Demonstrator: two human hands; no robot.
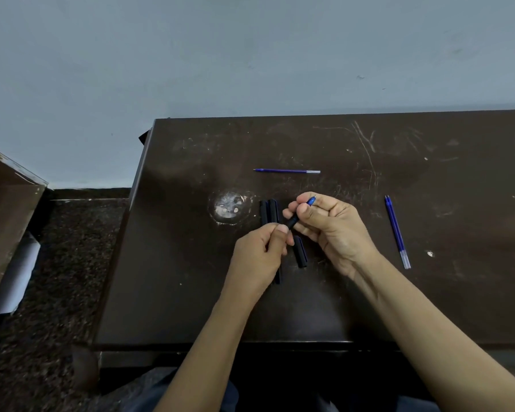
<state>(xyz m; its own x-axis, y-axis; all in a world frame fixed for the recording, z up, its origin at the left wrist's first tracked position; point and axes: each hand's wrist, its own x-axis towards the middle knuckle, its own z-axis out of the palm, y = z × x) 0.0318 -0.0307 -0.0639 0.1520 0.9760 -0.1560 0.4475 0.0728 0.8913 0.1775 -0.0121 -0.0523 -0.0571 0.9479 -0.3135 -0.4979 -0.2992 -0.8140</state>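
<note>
My right hand (330, 224) grips a short pen section (301, 212) with a blue tip that sticks out past the fingers. My left hand (262, 254) pinches a dark pen barrel (278, 276) whose lower end shows below the palm; its top meets the section held by the right hand. Both hands hover just above the dark brown desk (191, 292). Two black pen caps (269, 211) lie side by side behind my hands, and another black cap (300, 252) lies between them.
A single blue refill (287, 171) lies crosswise at the desk's middle back. Two blue refills (397, 231) lie together to the right. A round worn patch (229, 205) marks the desk. Left of the desk are dark floor and a brown board (6, 209).
</note>
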